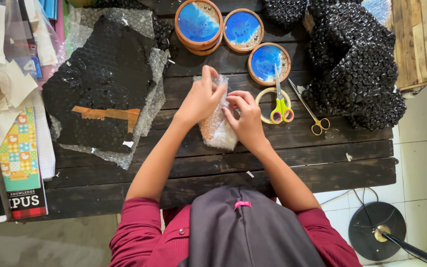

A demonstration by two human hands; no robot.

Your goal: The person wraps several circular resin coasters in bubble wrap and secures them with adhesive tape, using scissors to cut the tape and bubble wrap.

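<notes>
Bubble-wrapped bundle point(217, 129) lay near the middle of the dark wooden bench point(273, 170), and both hands worked on its upper end. The left hand point(201, 99) pinched the clear wrap at the top, its grip clenched on a fold, while the right hand point(245, 118) pressed on the bundle from the side, its fingers point(233, 101) bent onto the same fold. What was inside the wrap could not be seen. Just beside the right hand lay a roll of tape point(264, 105), with yellow-green scissors point(281, 106) resting across it, and thin gold-handled scissors point(310, 111) lay a little further right. Three round coasters with blue resin point(238, 32) stood at the far edge, two of them near each other and one closer to the tape. A sheet of black bubble wrap point(100, 81) was spread at the left, and a heap of black bubble wrap point(352, 59) was piled at the right. To do this folding well, I think, the fold should be kept tight and flat against the bundle, with one hand holding it down firmly so that the wrap did not spring open.
</notes>
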